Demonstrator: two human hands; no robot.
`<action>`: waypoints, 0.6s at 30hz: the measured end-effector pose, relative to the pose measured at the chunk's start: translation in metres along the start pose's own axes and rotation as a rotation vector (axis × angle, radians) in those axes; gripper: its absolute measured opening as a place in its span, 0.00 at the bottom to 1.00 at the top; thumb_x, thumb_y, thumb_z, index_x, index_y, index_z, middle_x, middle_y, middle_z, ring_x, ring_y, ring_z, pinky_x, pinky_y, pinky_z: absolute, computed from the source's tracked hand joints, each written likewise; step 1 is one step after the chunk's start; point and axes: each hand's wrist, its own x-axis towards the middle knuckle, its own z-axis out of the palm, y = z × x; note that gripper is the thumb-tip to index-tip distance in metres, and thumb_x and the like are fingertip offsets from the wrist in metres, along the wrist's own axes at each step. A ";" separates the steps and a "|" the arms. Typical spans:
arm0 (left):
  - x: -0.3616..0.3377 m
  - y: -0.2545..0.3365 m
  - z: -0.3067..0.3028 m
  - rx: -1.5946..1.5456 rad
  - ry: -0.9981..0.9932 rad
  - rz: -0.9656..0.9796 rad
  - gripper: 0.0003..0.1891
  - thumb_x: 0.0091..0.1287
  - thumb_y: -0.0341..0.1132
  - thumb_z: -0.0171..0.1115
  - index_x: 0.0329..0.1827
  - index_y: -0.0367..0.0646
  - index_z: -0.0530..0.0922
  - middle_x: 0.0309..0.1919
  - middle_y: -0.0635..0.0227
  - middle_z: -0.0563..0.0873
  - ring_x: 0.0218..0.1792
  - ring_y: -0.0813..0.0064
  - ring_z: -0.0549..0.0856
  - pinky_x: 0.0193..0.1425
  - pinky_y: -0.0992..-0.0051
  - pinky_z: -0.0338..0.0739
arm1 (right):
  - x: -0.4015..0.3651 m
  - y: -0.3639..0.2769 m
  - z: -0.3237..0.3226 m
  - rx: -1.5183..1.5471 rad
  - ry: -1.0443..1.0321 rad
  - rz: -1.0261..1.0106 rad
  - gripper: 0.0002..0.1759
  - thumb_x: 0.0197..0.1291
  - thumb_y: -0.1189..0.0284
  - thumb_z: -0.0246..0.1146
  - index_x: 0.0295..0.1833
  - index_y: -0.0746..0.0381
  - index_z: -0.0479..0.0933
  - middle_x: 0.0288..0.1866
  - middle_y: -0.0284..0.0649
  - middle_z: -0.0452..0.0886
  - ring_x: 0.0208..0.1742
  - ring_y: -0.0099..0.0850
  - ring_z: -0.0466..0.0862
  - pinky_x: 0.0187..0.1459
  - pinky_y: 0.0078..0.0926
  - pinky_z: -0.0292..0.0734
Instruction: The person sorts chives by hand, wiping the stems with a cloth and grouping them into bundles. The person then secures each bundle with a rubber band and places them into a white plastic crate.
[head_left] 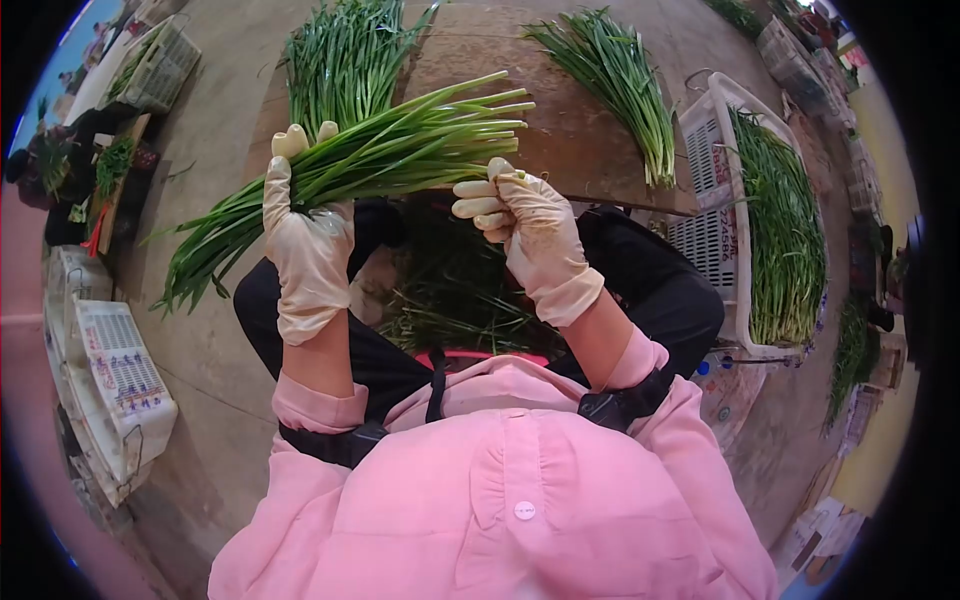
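My left hand [308, 240], in a pale glove, is wrapped round a bunch of garlic chives [385, 150]. The bunch lies slantwise over the board's near edge, with its leafy tips drooping to the lower left and its pale stalk ends pointing right. My right hand [535, 225], also gloved, is beside the lower stalk ends with thumb and fingers pinched together. What sits in that pinch is too small to make out. Behind the held bunch, a pile of garlic chives [345, 65] lies on the wooden board [480, 50]. Another bunch [615, 90] rests at the board's right.
A white plastic crate [742, 300] full of chives stands to the right of the board. Stacked white crates [125, 370] are on the left floor. Loose green leaves [455, 290] lie between my knees. Another crate [165, 65] stands far left.
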 end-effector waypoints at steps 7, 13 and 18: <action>0.002 -0.006 -0.011 0.007 -0.014 -0.033 0.17 0.78 0.32 0.53 0.66 0.38 0.76 0.63 0.59 0.82 0.67 0.49 0.78 0.71 0.46 0.76 | 0.009 0.008 -0.014 0.023 0.028 0.008 0.21 0.74 0.58 0.61 0.43 0.68 0.83 0.33 0.46 0.88 0.23 0.17 0.79 0.22 0.12 0.65; -0.004 -0.018 -0.003 0.112 -0.045 -0.018 0.17 0.78 0.34 0.54 0.66 0.39 0.76 0.63 0.60 0.82 0.64 0.52 0.81 0.69 0.52 0.80 | 0.008 0.009 -0.009 -0.027 0.160 -0.043 0.19 0.75 0.60 0.60 0.39 0.65 0.83 0.30 0.43 0.88 0.21 0.18 0.79 0.22 0.13 0.65; -0.002 -0.027 -0.006 0.095 -0.025 -0.056 0.18 0.77 0.34 0.56 0.67 0.41 0.74 0.63 0.60 0.82 0.64 0.52 0.81 0.69 0.52 0.80 | 0.000 0.016 0.001 -0.126 0.001 -0.043 0.19 0.75 0.63 0.59 0.35 0.64 0.83 0.30 0.41 0.88 0.24 0.19 0.80 0.25 0.15 0.68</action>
